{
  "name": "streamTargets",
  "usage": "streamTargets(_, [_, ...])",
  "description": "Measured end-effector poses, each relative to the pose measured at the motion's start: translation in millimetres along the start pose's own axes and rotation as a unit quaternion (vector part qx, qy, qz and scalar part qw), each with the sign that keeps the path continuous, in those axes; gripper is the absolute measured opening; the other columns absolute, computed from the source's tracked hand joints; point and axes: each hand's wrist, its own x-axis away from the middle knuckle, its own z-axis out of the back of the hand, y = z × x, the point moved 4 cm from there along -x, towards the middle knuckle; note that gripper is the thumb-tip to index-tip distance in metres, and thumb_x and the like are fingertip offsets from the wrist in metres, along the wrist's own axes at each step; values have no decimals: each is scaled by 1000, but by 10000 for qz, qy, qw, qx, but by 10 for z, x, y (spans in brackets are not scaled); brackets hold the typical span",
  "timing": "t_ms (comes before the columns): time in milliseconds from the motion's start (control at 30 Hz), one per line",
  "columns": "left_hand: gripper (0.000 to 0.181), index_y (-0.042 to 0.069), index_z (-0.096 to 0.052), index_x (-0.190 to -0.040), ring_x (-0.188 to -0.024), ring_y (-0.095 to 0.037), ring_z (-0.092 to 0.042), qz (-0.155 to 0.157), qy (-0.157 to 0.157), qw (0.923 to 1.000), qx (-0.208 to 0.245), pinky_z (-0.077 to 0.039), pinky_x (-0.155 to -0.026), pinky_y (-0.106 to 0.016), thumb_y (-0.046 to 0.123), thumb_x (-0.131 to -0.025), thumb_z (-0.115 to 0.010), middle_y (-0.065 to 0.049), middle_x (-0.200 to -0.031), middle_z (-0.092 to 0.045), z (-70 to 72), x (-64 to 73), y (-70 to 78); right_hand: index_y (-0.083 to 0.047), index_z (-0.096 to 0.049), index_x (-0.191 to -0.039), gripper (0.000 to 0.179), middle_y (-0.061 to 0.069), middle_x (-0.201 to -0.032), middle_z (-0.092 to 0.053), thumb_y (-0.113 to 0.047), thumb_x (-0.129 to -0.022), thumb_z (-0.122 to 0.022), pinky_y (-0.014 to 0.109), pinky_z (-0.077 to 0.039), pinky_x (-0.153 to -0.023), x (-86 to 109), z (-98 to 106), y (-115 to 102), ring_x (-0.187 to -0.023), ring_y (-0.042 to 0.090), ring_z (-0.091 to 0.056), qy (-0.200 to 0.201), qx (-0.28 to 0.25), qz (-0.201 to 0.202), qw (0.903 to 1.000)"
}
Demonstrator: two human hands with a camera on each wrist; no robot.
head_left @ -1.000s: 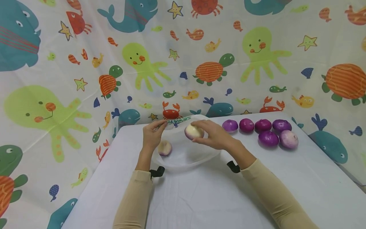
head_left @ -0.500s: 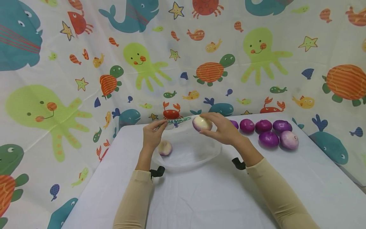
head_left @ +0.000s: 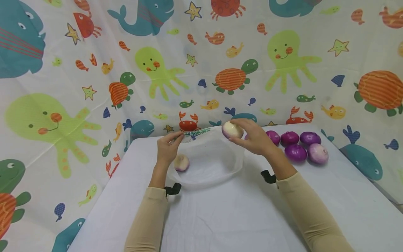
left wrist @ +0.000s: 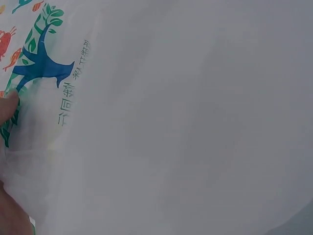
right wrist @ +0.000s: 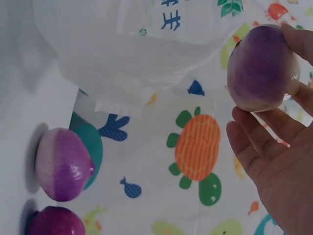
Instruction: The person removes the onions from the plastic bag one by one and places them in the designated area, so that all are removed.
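Note:
My left hand (head_left: 168,148) pinches the edge of a thin white plastic bag (head_left: 211,168) with a green and blue tree print, lifting its far side. In the left wrist view the bag (left wrist: 171,122) fills most of the picture, with part of the thumb (left wrist: 9,105) at the left edge. One pale onion (head_left: 181,163) shows in the bag's left part. Up at the bag's right edge, my right hand (head_left: 255,137) grips a white and purple onion (head_left: 232,130) between thumb and fingers. The right wrist view shows this onion (right wrist: 261,68) raised beside the bag.
Several purple onions (head_left: 295,153) sit in a cluster at the right back of the white table (head_left: 201,217), one paler (head_left: 318,153). Part of another is hidden behind my right hand. A curtain (head_left: 201,56) printed with sea animals hangs behind the table.
My right hand has moved up and to the right with the onion, from over the bag to its right edge. The left hand keeps its place on the bag.

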Motion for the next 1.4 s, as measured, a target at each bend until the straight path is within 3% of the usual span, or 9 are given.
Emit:
streamTargets(200, [15, 9, -81, -110, -106, -26, -75, 60, -119, 9999, -61, -52, -93, -13, 13, -97, -75, -8, -110, -80, 9, -2, 5, -21, -56, -147, 64, 8, -153, -55, -38, -91, -82, 64, -49, -107, 8, 44, 40, -141, 34, -49, 22, 19, -20, 10000])
streamTargets(433, [14, -6, -78, -107, -102, -42, -73, 43, 101, 9999, -95, -47, -88, -6, -4, -94, -72, -23, -107, -78, 13, 45, 372, -18, -59, -144, 64, 10, -151, -57, -29, -88, -86, 61, -51, -104, 31, 118, 113, -134, 34, -52, -7, -140, -50, 9999])
streamTargets(967, [14, -6, -78, -105, -101, -42, -73, -46, 187, 9998, -59, -47, -88, -6, -6, -92, -73, -24, -105, -78, -2, 40, 373, -13, -57, -146, 65, 16, -145, -61, -27, -89, -85, 59, -53, -98, 131, 297, 351, -117, 35, -59, -204, 61, -395, 9990])
streamTargets(1233, [14, -5, -78, -106, -102, -42, -73, -72, 142, 9998, -97, -47, -90, -5, -5, -93, -73, -23, -106, -78, -7, 36, 351, -15, -53, -147, 65, 16, -151, -54, -26, -90, -83, 64, -49, -103, 193, 436, 468, -127, 39, -55, -494, 191, -1051, 9930])
streamTargets(1400, [13, -5, -78, -106, -103, -41, -73, -69, 130, 9999, -90, -47, -90, -5, -4, -94, -73, -23, -107, -78, -11, 36, 341, -14, -55, -144, 63, 16, -147, -58, -21, -88, -84, 65, -48, -106, 230, 470, 519, -128, 39, -55, -568, 244, -990, 9932])
